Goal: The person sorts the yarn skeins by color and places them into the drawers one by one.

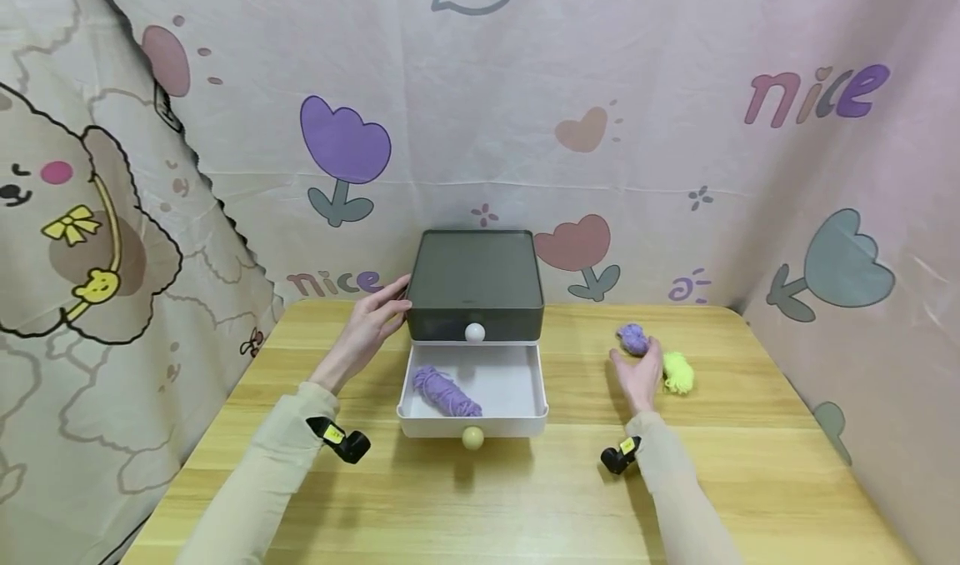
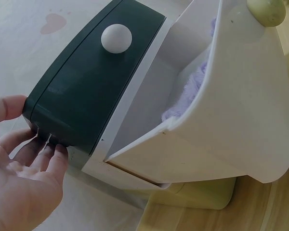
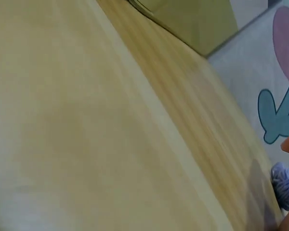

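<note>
My left hand (image 1: 363, 327) touches the left side of a small desktop drawer cabinet (image 1: 476, 269) with its fingertips. In the left wrist view, the thumb lies near the dark upper drawer's (image 2: 82, 86) corner and the other fingers rest against its side. The white lower drawer (image 1: 510, 382) is pulled out, with a purple yarn skein (image 1: 446, 392) lying in it. On the right, my right hand (image 1: 640, 377) is close to a small purple yarn bundle (image 1: 633, 339), thumb and fingers spread apart. A yellow-green yarn bundle (image 1: 678, 373) lies just right of that hand.
The upper drawer is closed and has a white knob (image 1: 475, 332); the lower one has a yellowish knob (image 1: 472, 438). Everything stands on a wooden table (image 1: 585, 498). A printed curtain (image 1: 480, 132) hangs behind the table and along its sides.
</note>
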`<state>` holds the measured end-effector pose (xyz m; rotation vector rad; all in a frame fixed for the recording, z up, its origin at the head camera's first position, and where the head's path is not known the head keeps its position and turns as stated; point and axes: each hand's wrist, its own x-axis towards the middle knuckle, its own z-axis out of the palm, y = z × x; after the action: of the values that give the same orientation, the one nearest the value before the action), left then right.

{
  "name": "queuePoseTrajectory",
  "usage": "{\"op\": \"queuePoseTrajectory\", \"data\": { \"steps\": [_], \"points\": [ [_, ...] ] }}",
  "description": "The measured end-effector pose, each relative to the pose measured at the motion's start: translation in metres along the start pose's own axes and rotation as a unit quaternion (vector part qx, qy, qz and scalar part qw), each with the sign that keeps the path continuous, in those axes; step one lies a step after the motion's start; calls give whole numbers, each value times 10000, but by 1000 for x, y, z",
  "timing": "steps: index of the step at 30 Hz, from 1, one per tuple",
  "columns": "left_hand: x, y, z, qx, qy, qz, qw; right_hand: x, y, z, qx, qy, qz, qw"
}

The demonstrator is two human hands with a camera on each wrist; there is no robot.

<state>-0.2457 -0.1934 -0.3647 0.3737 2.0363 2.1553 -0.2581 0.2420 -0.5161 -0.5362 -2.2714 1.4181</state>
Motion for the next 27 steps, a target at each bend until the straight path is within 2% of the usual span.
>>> {"op": "queuePoseTrajectory", "data": {
  "steps": [13, 17, 27],
  "points": [
    [1, -1, 2, 48, 47, -12, 10000, 28, 5, 3, -4, 281, 293, 9992],
    [1, -1, 1, 75, 23, -6, 10000, 32, 6, 4, -8, 397, 350, 9986],
    [1, -1, 0, 50, 10, 9, 10000, 34, 5, 6, -104, 386, 397, 9984]
  ]
}}
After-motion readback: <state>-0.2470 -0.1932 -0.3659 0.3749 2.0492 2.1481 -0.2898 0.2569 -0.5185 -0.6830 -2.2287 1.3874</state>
